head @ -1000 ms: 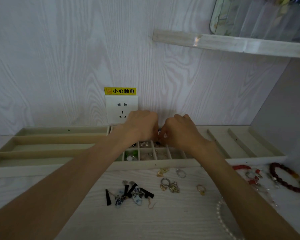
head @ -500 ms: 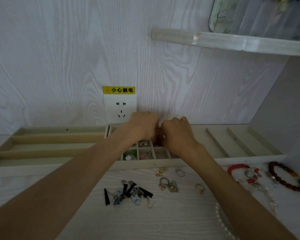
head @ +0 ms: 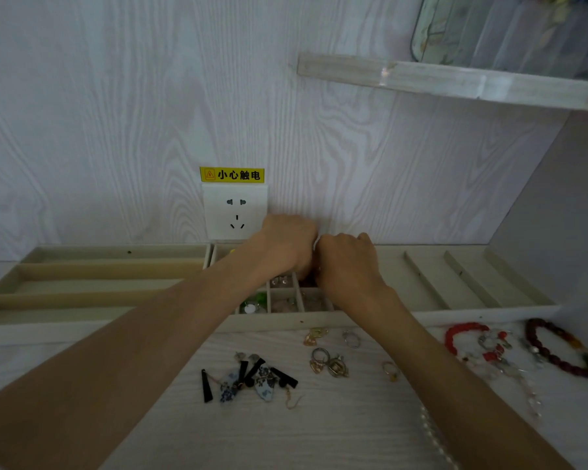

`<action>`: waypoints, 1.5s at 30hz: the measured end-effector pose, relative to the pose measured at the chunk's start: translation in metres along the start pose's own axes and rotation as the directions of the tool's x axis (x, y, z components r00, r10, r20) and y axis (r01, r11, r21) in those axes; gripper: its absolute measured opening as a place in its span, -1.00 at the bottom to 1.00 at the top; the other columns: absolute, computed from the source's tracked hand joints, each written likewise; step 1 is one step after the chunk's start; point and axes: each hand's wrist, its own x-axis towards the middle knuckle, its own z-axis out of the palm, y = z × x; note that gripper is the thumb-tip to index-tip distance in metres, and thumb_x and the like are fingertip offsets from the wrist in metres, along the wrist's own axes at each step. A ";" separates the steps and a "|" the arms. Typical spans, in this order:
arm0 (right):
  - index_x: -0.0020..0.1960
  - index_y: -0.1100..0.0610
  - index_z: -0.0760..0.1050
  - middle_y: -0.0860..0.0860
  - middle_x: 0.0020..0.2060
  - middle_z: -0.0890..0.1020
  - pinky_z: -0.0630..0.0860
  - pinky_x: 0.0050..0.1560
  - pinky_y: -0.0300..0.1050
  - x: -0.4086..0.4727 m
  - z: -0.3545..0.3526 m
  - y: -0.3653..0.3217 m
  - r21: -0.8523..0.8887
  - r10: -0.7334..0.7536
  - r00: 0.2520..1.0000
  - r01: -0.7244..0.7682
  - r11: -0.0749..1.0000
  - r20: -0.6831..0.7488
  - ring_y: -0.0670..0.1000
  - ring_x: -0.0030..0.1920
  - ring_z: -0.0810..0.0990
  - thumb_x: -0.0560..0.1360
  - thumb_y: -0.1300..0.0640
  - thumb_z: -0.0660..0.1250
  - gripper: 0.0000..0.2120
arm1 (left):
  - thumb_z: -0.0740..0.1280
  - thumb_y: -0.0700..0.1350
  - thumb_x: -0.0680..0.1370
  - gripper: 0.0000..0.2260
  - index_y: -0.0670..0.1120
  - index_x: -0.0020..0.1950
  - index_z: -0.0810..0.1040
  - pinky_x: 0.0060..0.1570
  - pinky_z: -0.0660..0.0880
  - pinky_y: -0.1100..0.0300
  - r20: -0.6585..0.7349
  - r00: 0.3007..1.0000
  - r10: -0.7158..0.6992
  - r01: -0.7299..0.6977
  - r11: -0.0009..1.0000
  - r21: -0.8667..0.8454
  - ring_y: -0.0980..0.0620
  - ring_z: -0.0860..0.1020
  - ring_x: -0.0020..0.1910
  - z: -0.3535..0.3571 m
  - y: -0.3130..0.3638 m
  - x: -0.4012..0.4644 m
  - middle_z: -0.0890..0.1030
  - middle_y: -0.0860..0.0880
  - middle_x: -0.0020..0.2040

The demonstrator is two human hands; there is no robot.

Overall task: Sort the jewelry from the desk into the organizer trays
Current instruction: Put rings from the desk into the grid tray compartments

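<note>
My left hand [head: 286, 245] and my right hand [head: 348, 262] meet knuckle to knuckle above the small square compartments of the organizer tray [head: 302, 322]. Both have their fingers curled down, and a small pale jewelry piece [head: 316, 242] shows between them; the fingertips are hidden. Some compartments hold green, pink and clear pieces. On the desk in front lie black and blue drop earrings [head: 252, 378], a cluster of rings [head: 330, 364], a gold charm [head: 314, 335] and a silver ring [head: 352, 339].
Long-slot trays extend left [head: 82, 269] and right [head: 455, 283]. A red bracelet [head: 455, 334], a dark red bracelet [head: 557, 347] and a pearl strand [head: 435, 439] lie at the right. A wall socket [head: 233, 212] sits behind my hands, with a shelf [head: 455, 81] above right.
Both hands have drawn closer together and shifted slightly toward the wall over the compartments. The jewelry on the desk has not moved.
</note>
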 end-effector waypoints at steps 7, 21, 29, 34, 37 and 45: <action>0.13 -0.03 0.59 -0.01 0.11 0.61 0.48 0.07 -0.13 0.007 -0.033 0.025 0.192 -0.067 0.965 0.017 0.981 0.255 0.01 0.05 0.57 0.54 0.14 0.27 -0.78 | 0.49 0.00 0.39 -0.83 -0.06 -0.18 0.61 -0.28 0.37 0.19 0.078 0.997 -0.024 0.035 0.988 -0.151 0.02 0.55 -0.20 0.008 -0.010 0.007 0.61 0.01 -0.21; 0.17 -0.23 0.52 -0.07 0.36 0.41 0.25 0.23 -0.08 0.004 -0.037 0.026 0.097 -0.166 0.887 0.138 0.986 0.431 0.06 0.28 0.35 0.58 0.22 0.10 -0.58 | 0.46 -0.09 0.41 -0.80 0.08 0.01 0.68 -0.17 0.40 0.19 0.160 0.986 0.039 -0.012 0.987 -0.160 0.01 0.57 0.02 -0.007 -0.025 0.009 0.63 0.04 0.01; 0.17 -0.27 0.50 -0.03 0.25 0.47 0.21 0.23 -0.04 0.003 -0.030 0.022 0.046 -0.151 0.893 0.145 0.988 0.423 0.06 0.22 0.36 0.60 0.11 0.14 -0.67 | 0.43 -0.11 0.44 -0.80 0.04 0.05 0.68 -0.15 0.45 0.17 0.190 0.981 0.050 -0.025 0.990 -0.135 0.01 0.58 0.00 -0.002 -0.025 0.010 0.64 0.01 0.05; 0.14 -0.30 0.51 -0.04 0.24 0.49 0.20 0.21 -0.05 0.005 -0.025 0.022 0.038 -0.144 0.906 0.140 0.989 0.398 0.05 0.22 0.37 0.60 0.12 0.15 -0.66 | 0.41 -0.16 0.45 -0.77 0.08 0.06 0.67 -0.25 0.40 0.20 0.194 0.979 0.063 -0.041 0.992 -0.119 0.02 0.58 -0.04 -0.004 -0.025 0.008 0.64 0.02 0.02; 0.15 -0.29 0.51 -0.03 0.21 0.50 0.20 0.21 -0.06 0.005 -0.025 0.021 0.033 -0.140 0.907 0.139 0.990 0.396 0.05 0.22 0.37 0.60 0.09 0.16 -0.69 | 0.39 -0.17 0.44 -0.76 0.10 0.04 0.67 -0.25 0.41 0.20 0.184 0.981 0.069 -0.044 0.990 -0.136 0.02 0.59 -0.05 -0.003 -0.023 0.008 0.65 0.03 0.02; 0.17 -0.27 0.50 -0.02 0.23 0.49 0.19 0.19 -0.08 0.002 -0.030 0.021 0.035 -0.151 0.909 0.149 0.988 0.389 0.05 0.22 0.37 0.60 0.11 0.15 -0.67 | 0.39 0.01 0.49 -0.82 -0.11 -0.13 0.59 -0.42 0.30 0.24 0.173 0.985 -0.017 0.039 0.992 -0.124 0.04 0.50 -0.29 0.002 -0.013 0.009 0.51 -0.01 -0.32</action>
